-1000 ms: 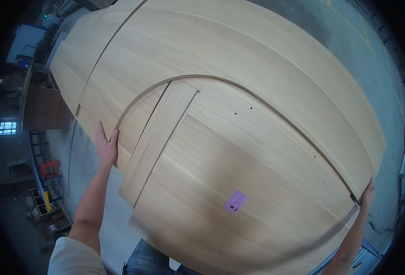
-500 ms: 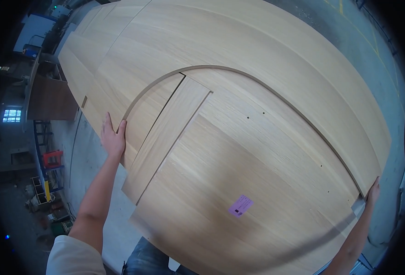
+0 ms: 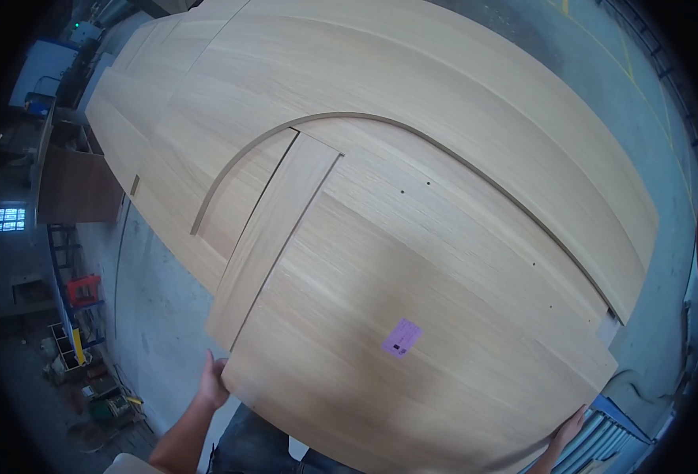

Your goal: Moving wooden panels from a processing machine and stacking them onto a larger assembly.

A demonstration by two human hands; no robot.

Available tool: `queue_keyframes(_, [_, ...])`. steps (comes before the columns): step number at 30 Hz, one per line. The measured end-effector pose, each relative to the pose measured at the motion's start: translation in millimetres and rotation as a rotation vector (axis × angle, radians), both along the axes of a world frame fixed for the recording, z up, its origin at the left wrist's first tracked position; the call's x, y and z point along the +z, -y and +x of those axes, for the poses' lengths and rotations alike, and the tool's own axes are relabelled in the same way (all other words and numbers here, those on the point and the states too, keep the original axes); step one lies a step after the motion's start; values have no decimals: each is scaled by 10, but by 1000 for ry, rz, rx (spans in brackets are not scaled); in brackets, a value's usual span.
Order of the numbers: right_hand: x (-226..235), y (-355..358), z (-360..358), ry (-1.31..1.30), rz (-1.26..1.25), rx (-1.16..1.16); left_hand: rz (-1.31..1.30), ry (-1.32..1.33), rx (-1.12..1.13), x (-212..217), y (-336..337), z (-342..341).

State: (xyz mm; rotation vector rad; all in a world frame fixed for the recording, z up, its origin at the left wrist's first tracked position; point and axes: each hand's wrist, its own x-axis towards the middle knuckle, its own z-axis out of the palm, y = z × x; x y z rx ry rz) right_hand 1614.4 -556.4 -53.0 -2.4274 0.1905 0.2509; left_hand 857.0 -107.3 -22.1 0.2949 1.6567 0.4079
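A large pale wood-grain panel (image 3: 436, 253) with small drilled holes and a purple label (image 3: 402, 338) lies in front of me on other pale panels. My left hand (image 3: 214, 381) is at its near left corner, thumb up, the other fingers partly hidden by the panel. At the near right edge, my right hand (image 3: 571, 425) grips the same panel, its fingers partly out of sight underneath. A narrow pale strip (image 3: 274, 225) runs along the panel's left side, with a thin gap between them. A brown edge (image 3: 475, 170) curves behind both.
More pale panels (image 3: 301, 63) spread toward the far side. A brown cabinet-like piece (image 3: 80, 182), a red stool (image 3: 84, 291) and boxes of parts stand at the left. A roller conveyor (image 3: 613, 430) is at the lower right, beside the grey floor (image 3: 641, 118).
My left hand has moved from the panels' far left edge down to the labelled panel's near left corner. My right hand has slid nearer along the right edge. The view has shifted slightly.
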Motion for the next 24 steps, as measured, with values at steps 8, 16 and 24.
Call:
queue_keyframes(8, [256,-159,-217,23,14,89,176,-302,132,126,-158,355])
queue_keyframes(16, [429,-483,-315,22,16,109,226,-56,133,118,-214,333])
queue_keyframes(24, [492,-320,-275,-18,42,173,266,-25,170,76,-147,426])
